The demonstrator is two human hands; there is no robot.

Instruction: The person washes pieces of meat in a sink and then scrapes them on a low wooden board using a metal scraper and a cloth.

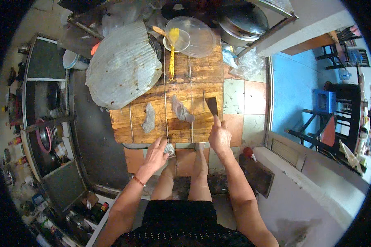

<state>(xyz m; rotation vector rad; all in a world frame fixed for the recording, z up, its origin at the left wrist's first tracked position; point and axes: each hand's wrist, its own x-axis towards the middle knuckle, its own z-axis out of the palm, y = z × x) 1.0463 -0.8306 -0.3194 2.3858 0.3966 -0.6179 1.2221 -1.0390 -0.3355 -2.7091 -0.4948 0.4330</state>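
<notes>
My right hand (220,137) grips the handle of a flat, dark-bladed scraper (212,105), its blade over the right side of a wooden tabletop (179,89). At the table's front edge is my left hand (155,154), close to the near end of a thin metal rod (166,108); whether the fingers touch it is hard to tell. Two grey, crumpled pieces lie on the wood: one piece (149,119) left of that rod, another piece (182,109) to its right. A short thin stick (203,100) lies beside the blade.
A big pale ribbed sheet (123,68) covers the table's back left. Behind are a yellow brush (172,58), a clear plastic lid (201,38) and a metal pot (242,24). Shelving (46,80) stands left; a door frame (269,95) and blue floor (290,83) are right.
</notes>
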